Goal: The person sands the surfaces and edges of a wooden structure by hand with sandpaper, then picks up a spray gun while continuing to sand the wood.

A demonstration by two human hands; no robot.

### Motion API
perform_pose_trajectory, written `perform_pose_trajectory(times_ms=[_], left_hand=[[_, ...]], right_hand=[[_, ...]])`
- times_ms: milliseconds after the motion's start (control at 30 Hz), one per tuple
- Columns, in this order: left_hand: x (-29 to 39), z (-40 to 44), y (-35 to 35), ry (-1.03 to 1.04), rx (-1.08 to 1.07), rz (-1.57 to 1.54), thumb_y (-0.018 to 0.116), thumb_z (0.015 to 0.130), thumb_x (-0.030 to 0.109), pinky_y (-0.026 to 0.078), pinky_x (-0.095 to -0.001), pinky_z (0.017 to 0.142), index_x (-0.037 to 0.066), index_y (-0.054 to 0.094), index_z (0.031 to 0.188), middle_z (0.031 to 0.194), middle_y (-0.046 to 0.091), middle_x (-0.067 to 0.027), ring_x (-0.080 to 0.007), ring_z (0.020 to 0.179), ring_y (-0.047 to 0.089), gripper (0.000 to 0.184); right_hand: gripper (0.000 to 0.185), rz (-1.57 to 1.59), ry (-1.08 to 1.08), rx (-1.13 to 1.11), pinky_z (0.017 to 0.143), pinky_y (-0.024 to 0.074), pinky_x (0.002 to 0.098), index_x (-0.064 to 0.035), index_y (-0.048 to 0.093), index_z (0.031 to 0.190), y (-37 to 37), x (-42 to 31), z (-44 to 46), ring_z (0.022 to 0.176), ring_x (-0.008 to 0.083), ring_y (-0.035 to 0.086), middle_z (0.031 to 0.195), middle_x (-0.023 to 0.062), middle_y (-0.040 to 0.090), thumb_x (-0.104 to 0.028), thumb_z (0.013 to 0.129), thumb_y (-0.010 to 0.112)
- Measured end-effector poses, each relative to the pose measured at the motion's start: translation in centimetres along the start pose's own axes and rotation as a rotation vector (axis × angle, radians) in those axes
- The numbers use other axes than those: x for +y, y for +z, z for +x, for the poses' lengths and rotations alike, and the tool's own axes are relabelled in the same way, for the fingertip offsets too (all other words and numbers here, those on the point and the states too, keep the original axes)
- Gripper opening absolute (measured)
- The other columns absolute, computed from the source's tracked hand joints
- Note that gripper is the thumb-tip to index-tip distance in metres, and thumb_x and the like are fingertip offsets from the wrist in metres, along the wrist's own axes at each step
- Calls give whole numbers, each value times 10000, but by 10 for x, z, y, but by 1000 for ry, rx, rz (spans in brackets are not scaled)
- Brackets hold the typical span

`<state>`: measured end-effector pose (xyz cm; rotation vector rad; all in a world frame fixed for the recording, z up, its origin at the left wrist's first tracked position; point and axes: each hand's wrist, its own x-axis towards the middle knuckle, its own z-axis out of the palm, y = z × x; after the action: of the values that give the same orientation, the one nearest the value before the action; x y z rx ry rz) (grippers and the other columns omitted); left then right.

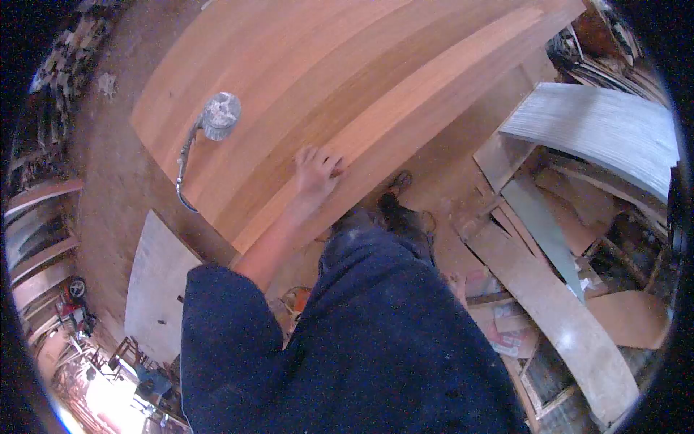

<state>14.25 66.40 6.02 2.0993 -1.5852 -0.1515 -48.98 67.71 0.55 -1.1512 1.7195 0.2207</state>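
Observation:
My left hand rests on a large wood-grained panel. Its fingers are bent, with a small reddish-brown bit showing beside the thumb; what they hold, if anything, I cannot make out. Up and left of this hand, a round metal container with a whitish, crusted top sits on the panel. A thin, curved, whitish handle-like piece runs from the container towards the panel's left edge. At my right side only a sliver of my right hand shows past my dark shirt; its fingers are hidden.
A pale curved board leans at the left. On the right lie a grey ribbed sheet, a long thin board and wooden offcuts. Stacked scraps line the far left, and a small wheel stands there. My shoe is below the panel edge.

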Motion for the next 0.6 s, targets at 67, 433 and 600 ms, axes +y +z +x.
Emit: perform_pose_trajectory(times_ms=[67,433,600], left_hand=[[11,42,32,15,63,-61,804,752,296,368,-500,1049,163,734,991,996,675,-53,-289,1052,609,282],[8,6,12,-210,43,-63,757,811,217,324,-475,981,151,727,917,1023,640,-57,-231,1033,611,128],[28,43,26,-271,-9,-63,744,817,204,327,-477,976,160,730,922,1030,636,-48,-238,992,612,115]], right_hand=[[315,-236,-84,-11,839,557,406,-7,701,1147,18,82,35,926,287,701,936,124,744,-236,931,690],[299,224,-109,173,775,521,288,31,672,1191,9,-121,-63,881,165,665,1009,99,721,-177,978,641],[282,12,-25,-47,770,521,290,30,680,1166,28,-15,-62,887,172,666,1012,109,721,-173,971,658]])
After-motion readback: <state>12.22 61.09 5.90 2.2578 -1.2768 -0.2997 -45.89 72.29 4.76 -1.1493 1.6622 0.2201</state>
